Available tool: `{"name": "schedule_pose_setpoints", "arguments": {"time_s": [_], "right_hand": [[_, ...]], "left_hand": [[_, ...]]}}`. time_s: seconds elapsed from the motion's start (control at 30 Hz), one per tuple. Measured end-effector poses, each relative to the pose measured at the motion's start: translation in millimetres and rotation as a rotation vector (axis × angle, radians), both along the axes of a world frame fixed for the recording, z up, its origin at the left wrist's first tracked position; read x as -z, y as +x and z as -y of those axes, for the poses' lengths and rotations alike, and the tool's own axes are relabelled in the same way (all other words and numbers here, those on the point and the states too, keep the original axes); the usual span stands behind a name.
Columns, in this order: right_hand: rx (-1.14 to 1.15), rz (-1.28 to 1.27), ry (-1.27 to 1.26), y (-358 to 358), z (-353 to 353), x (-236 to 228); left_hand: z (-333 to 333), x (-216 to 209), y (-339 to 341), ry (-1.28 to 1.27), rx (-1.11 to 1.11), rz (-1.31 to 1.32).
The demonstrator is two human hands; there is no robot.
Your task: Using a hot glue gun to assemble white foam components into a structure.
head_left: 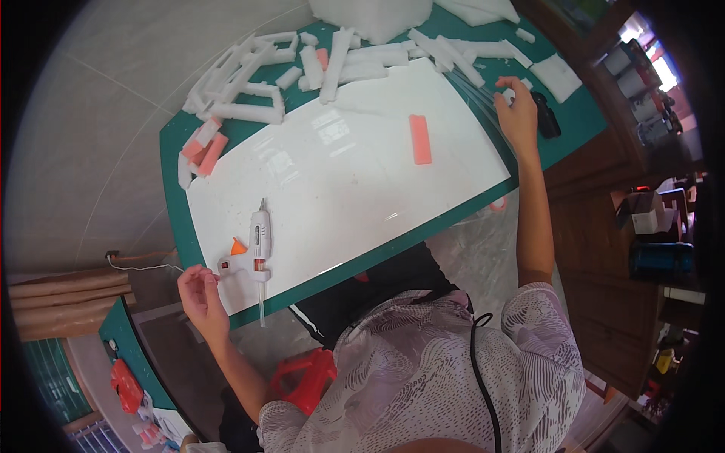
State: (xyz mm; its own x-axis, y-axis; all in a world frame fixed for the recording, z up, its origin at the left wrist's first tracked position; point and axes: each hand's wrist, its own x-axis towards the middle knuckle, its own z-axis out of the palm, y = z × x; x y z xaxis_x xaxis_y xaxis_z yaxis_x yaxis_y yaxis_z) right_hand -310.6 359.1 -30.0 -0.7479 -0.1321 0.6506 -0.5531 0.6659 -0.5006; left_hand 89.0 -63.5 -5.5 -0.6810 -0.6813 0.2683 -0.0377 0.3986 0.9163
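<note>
My left hand (pixel 201 297) is at the table's left front corner, fingers curled in, beside the handle of a white hot glue gun (pixel 259 235). A thin white cord (pixel 143 267) runs behind these fingers; whatever they hold, if anything, is hidden. The glue gun lies on the white board (pixel 340 204), nozzle pointing away, with a clear glue stick (pixel 262 302) out of its back end. At the far right, my right hand (pixel 519 117) has thumb and index finger closed around a small white foam piece (pixel 509 96). Thin clear glue sticks (pixel 477 94) lie left of it, and a black object (pixel 545 115) is at its right.
A flat pink foam strip (pixel 420 139) lies on the board. White foam frames (pixel 242 79) and strips (pixel 377 57) line the back of the green table (pixel 170 162). Pink foam blocks (pixel 205 147) are stacked at left. A red stool (pixel 306 377) stands below.
</note>
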Motion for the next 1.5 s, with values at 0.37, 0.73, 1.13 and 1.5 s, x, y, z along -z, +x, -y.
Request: {"name": "schedule_pose_setpoints", "arguments": {"time_s": [0.37, 0.73, 1.13, 1.5], "right_hand": [[-0.018, 0.194, 0.251, -74.0, 30.7, 15.1], [-0.195, 0.501, -0.313, -84.6, 45.2, -7.8], [0.039, 0.355, 0.399, -94.1, 101.2, -5.1], [-0.167, 0.542, -0.349, -102.6, 21.7, -38.0]], "left_hand": [[2.6, 9.0, 12.3, -0.181, 0.049, 0.212], [6.1, 18.9, 15.6, -0.117, 0.088, 0.191], [3.9, 31.9, 40.3, -0.1, 0.102, 0.133], [12.2, 30.2, 32.5, -0.085, 0.114, 0.107]]}}
